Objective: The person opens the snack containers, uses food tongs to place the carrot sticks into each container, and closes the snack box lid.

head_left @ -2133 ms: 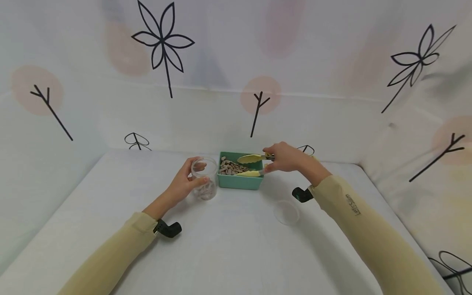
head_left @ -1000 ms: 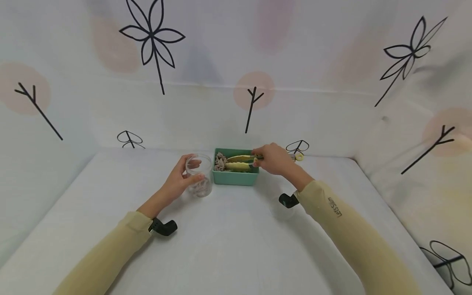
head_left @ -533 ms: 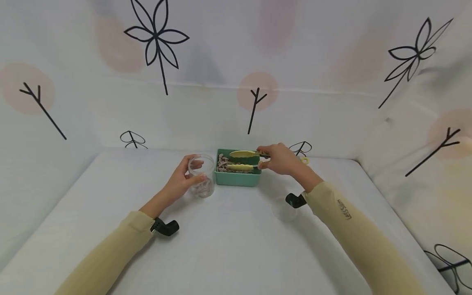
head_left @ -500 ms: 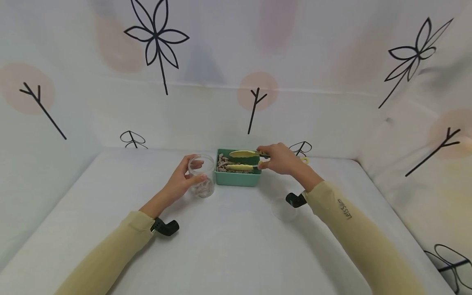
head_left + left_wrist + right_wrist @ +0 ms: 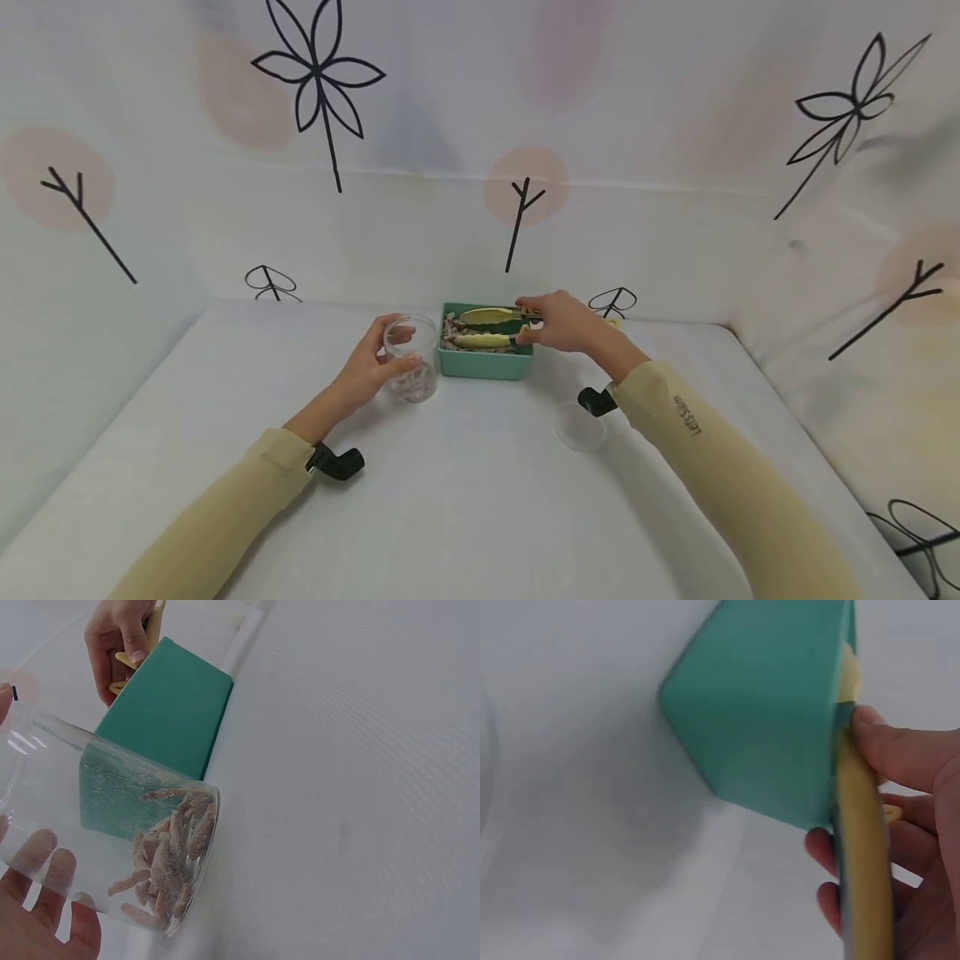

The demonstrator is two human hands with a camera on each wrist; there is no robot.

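Observation:
My left hand (image 5: pixel 365 367) is wrapped round a clear jar (image 5: pixel 412 354) that stands on the white table. In the left wrist view, several brownish-grey dried strips (image 5: pixel 171 859) lie at the jar's bottom. To its right sits a green rectangular box (image 5: pixel 486 365) partly filled with similar pieces (image 5: pixel 452 327). My right hand (image 5: pixel 562 323) grips yellow-tipped tongs (image 5: pixel 483 341) over the box, their two tips spread apart and down inside the rim. Whether the tips touch the pieces I cannot tell. The right wrist view shows thumb and fingers round the yellow handle (image 5: pixel 864 847).
A clear round lid (image 5: pixel 580 427) lies flat on the table (image 5: pixel 465 500), below the right wrist. Dark wrist cameras (image 5: pixel 339 463) jut from both sleeves. Behind the box rises a patterned cloth backdrop (image 5: pixel 420 233).
The tongs have gone down into the box, nearly closed round a clump of pieces about a second ago, then spread again with the clump gone from between the tips. The left hand stays on the jar.

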